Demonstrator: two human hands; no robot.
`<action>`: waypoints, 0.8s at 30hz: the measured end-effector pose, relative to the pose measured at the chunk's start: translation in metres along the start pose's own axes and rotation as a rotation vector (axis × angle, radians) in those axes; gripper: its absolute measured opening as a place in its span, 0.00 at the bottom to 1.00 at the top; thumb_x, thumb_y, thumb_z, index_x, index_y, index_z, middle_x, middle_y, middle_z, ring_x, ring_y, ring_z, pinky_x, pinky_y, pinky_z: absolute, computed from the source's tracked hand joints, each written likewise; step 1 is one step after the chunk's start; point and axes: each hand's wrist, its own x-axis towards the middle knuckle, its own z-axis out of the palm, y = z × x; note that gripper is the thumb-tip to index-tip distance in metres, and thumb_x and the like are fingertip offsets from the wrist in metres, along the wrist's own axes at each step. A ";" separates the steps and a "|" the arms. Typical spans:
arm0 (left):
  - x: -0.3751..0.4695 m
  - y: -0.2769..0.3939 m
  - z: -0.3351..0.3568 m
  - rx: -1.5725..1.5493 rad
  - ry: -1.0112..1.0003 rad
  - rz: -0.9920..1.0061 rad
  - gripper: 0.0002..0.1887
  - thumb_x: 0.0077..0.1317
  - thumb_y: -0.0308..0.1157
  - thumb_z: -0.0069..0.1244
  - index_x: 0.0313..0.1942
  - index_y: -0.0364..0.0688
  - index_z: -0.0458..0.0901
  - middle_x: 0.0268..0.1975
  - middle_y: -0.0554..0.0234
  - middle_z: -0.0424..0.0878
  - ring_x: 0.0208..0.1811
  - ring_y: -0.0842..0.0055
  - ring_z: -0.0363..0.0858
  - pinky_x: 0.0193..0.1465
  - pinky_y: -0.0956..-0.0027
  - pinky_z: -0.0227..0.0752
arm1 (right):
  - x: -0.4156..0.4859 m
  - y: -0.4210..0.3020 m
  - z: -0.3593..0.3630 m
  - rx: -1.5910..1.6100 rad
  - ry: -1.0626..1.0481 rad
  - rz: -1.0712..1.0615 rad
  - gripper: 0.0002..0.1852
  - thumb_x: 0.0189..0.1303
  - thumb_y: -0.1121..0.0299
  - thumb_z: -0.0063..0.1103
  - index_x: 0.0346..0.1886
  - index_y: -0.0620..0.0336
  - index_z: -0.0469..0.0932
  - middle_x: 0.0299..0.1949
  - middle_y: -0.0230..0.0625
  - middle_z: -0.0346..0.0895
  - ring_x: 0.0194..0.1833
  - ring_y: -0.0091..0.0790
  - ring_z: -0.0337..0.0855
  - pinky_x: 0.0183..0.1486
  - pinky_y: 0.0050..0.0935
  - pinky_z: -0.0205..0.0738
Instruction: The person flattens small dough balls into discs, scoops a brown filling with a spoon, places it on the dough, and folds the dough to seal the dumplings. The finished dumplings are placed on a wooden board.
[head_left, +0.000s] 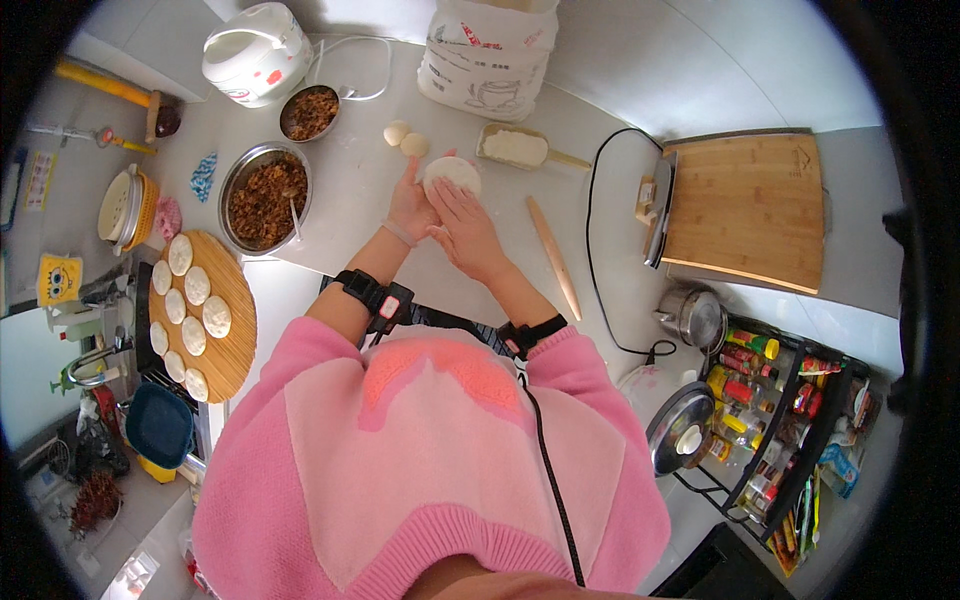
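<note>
A round, flattened piece of dough (454, 174) lies between my two hands above the counter. My left hand (414, 206) is beneath and beside it at the left, fingers pointing away from me. Across its near part rest the fingers of my right hand (466, 229). Two small dough balls (405, 139) sit just beyond my left hand. A scoop of flour (517, 148) lies to the right, and a wooden rolling pin (553, 259) is nearer to me. A steel bowl of brown filling (266, 196) with a spoon stands at the left, below a smaller bowl of filling (310, 113).
Several flat dough rounds lie on a round slatted board (232, 330) at the left. A flour sack (487, 60) and a rice cooker (257, 56) stand at the back. A black cable (590, 225), a wooden cutting board (742, 210) and a bottle rack (784, 427) are at the right.
</note>
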 end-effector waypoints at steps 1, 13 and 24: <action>0.001 -0.003 0.001 0.044 0.037 0.002 0.37 0.73 0.62 0.27 0.71 0.44 0.57 0.70 0.49 0.64 0.70 0.57 0.63 0.73 0.51 0.55 | 0.003 -0.005 -0.002 -0.058 -0.027 0.008 0.34 0.64 0.56 0.55 0.68 0.67 0.62 0.71 0.49 0.59 0.72 0.50 0.58 0.73 0.46 0.52; -0.004 0.002 0.016 -0.019 0.066 0.001 0.32 0.75 0.57 0.34 0.70 0.46 0.60 0.70 0.56 0.65 0.72 0.63 0.61 0.73 0.53 0.56 | 0.003 0.001 -0.005 -0.150 -0.039 0.086 0.45 0.60 0.50 0.59 0.73 0.68 0.54 0.75 0.53 0.49 0.75 0.52 0.50 0.76 0.46 0.46; -0.006 -0.003 0.015 0.063 0.140 0.030 0.36 0.73 0.62 0.29 0.70 0.44 0.60 0.70 0.52 0.64 0.71 0.61 0.63 0.74 0.54 0.55 | 0.011 -0.004 -0.002 -0.162 -0.063 0.072 0.42 0.63 0.48 0.55 0.71 0.69 0.57 0.74 0.52 0.52 0.75 0.52 0.51 0.76 0.45 0.45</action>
